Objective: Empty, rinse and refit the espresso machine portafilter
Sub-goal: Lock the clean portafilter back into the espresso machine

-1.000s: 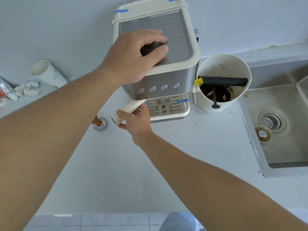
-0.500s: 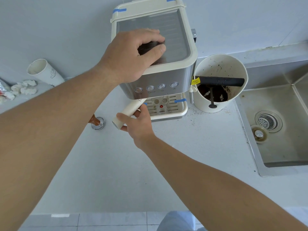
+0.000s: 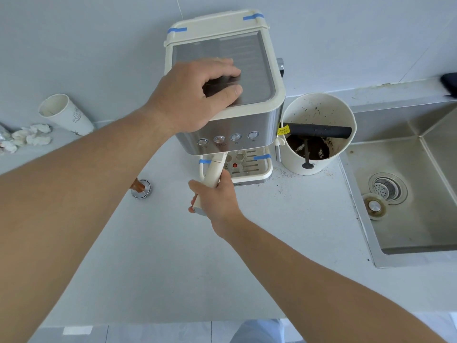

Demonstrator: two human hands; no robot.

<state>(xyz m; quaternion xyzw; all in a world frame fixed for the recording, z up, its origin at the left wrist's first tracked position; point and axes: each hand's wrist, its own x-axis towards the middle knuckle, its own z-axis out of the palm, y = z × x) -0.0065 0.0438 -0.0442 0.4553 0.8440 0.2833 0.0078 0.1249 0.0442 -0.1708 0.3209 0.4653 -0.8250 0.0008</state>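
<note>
A cream and steel espresso machine stands at the back of the white counter. My left hand lies spread on its metal top, fingers slightly curled, pressing down. My right hand is wrapped around the cream handle of the portafilter. The handle points toward me and slightly left from under the machine's front. The portafilter's head is hidden beneath the machine, above the drip tray.
A cream knock box with a black bar and coffee grounds stands right of the machine. The steel sink with drain and loose plug lies at the right. A tamper sits left of the machine; a tipped paper cup and crumpled tissue lie far left.
The portafilter handle has swung from pointing left toward pointing nearly at me, turned by my right hand. My left hand stays on the machine's top.
</note>
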